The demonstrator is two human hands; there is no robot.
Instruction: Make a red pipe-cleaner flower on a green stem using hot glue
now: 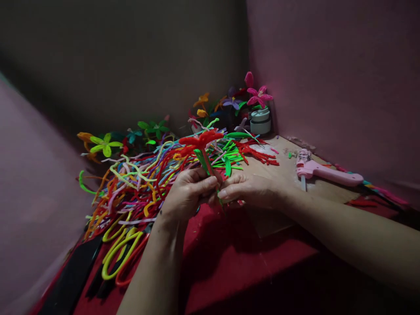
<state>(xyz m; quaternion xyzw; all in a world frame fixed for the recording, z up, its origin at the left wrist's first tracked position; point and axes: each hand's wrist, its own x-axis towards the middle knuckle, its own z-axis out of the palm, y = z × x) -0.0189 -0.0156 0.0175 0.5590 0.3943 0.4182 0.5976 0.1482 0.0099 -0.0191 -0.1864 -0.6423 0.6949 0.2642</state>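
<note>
A red pipe-cleaner flower [201, 141] stands upright between my hands, its petals spread above a reddish stem with a green leaf [202, 161] beside it. My left hand [190, 190] pinches the stem just below the bloom. Lower on the same stem, the fingers of my right hand [244, 190] are closed, with a bit of green showing beneath them. Another green leaf [227, 167] shows just above my right hand. Behind the flower lies a large pile of coloured pipe cleaners [131, 175].
A pink glue gun [328, 171] rests on a brown board [282, 153] at right, near red pipe-cleaner pieces [259, 153]. Yellow-handled scissors [121, 253] and a black flat object [74, 275] lie at left. Finished flowers [259, 96] and a round container [260, 121] stand by the walls.
</note>
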